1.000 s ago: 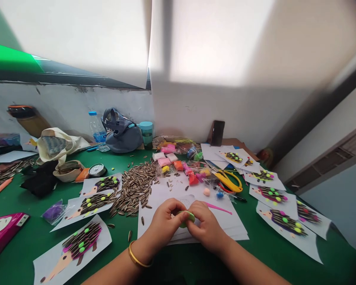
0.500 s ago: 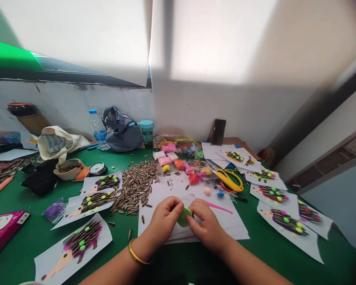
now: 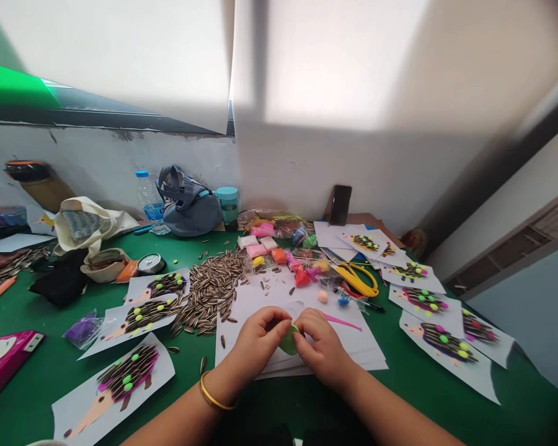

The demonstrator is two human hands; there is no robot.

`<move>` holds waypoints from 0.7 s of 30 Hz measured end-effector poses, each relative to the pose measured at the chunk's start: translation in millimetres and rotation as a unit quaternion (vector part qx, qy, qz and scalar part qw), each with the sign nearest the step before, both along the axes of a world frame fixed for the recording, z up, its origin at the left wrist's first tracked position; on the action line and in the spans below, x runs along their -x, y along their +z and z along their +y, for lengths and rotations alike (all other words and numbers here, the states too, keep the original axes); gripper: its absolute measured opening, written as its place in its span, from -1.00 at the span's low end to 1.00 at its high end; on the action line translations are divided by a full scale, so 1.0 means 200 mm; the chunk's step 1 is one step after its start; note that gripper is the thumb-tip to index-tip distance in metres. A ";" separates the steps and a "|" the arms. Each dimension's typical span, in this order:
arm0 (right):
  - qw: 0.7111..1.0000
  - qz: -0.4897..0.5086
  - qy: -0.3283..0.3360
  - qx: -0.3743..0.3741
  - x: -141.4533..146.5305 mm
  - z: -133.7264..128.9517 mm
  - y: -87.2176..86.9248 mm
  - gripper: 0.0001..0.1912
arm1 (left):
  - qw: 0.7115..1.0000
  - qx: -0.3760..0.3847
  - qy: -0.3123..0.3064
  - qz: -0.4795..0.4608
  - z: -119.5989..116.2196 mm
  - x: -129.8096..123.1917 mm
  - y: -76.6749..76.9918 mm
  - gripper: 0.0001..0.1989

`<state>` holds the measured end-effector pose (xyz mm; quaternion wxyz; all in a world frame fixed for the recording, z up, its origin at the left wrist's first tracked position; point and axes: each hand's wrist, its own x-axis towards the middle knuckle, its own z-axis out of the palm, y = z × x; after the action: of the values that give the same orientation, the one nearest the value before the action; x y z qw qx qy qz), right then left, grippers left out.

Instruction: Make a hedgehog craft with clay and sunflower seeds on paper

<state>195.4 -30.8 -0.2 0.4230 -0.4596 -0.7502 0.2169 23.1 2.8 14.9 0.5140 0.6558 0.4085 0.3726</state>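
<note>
Green piece (image 3: 287, 342): thin and round-edged, held up over the near part of the white paper, partly covered by fingers.
Left hand (image 3: 259, 342): clamped on the left side of the green piece, thumb against curled fingers.
Right hand (image 3: 323, 342): clamped on the opposite side, thumb laid along the front; very near the left hand, but cannot tell whether touching it.
Gold bracelet (image 3: 208, 397): circling the left wrist.
White paper (image 3: 363, 354): stacked in overlapping sheets on the green table (image 3: 413, 387), under both hands.
Pink tool (image 3: 344, 322): slim, lying on the paper, running out from beside the right hand.
Peach ball (image 3: 322, 297): resting near the right side of the paper, just left of a blue lump (image 3: 343, 301).
Seed heap (image 3: 211, 288): piled left of the paper, spilling over its edge, with loose seeds scattered about.
Coloured packets (image 3: 255, 250): clustered beyond the paper, in pink, white, orange, red and yellow.
Yellow handle (image 3: 363, 284): lying right of the packets.
Left hedgehog pictures (image 3: 126, 379): three, spread left of the seeds, dark spines dotted with green and yellow balls.
Right hedgehog pictures (image 3: 449, 347): several, fanned along the table's right side, some overlapping.
Phone (image 3: 341, 205): propped upright against the wall.
Blue bag (image 3: 193, 214): standing between a water bottle (image 3: 151, 199) and a teal-lidded cup (image 3: 229, 209).
</note>
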 end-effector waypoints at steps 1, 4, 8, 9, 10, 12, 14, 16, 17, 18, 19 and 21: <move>1.000 0.000 0.001 0.002 0.00 0.00 0.00 -0.79 | 1.000 0.002 -0.002 0.005 0.00 0.00 0.00 -0.78; 1.000 0.001 0.009 0.014 0.00 0.00 0.00 -0.80 | 1.000 0.004 0.017 0.002 0.00 0.01 -0.01 -0.78; 1.000 -0.006 0.016 0.024 0.00 0.00 0.00 -0.82 | 0.999 0.024 0.023 -0.031 0.01 0.01 -0.03 -0.77; 1.000 -0.008 0.013 0.023 0.00 0.00 0.00 -0.81 | 0.999 0.026 0.018 -0.034 0.01 0.01 -0.03 -0.76; 1.000 -0.010 0.010 0.021 0.00 0.00 0.00 -0.80 | 0.999 0.025 0.012 -0.030 0.01 0.01 -0.02 -0.75; 1.000 -0.013 0.006 0.016 0.00 0.00 0.00 -0.78 | 1.000 0.021 -0.001 -0.013 0.01 0.01 -0.02 -0.78; 1.000 -0.013 0.006 0.014 0.00 0.00 0.00 -0.79 | 1.000 0.023 -0.005 -0.006 0.01 0.01 -0.01 -0.79; 1.000 -0.006 0.005 0.013 0.00 0.00 0.00 -0.82 | 0.999 0.029 0.004 -0.021 0.01 0.01 -0.01 -0.77; 1.000 -0.002 0.003 0.012 0.00 0.00 0.00 -0.83 | 0.999 0.032 0.010 -0.030 0.01 0.01 -0.01 -0.77; 1.000 0.001 0.000 0.011 0.00 0.00 0.01 -0.83 | 0.999 0.035 0.013 -0.037 0.01 0.01 -0.01 -0.78; 1.000 0.003 -0.003 0.010 0.00 0.00 0.01 -0.82 | 0.998 0.037 0.013 -0.041 0.01 0.01 -0.01 -0.77; 1.000 0.001 -0.004 0.010 -0.01 0.00 0.01 -0.81 | 0.999 0.040 0.004 -0.036 0.01 0.00 -0.02 -0.76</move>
<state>196.4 -31.3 1.3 0.4200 -0.4665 -0.7457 0.2234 22.2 4.1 11.9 0.5526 0.6194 0.4068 0.3813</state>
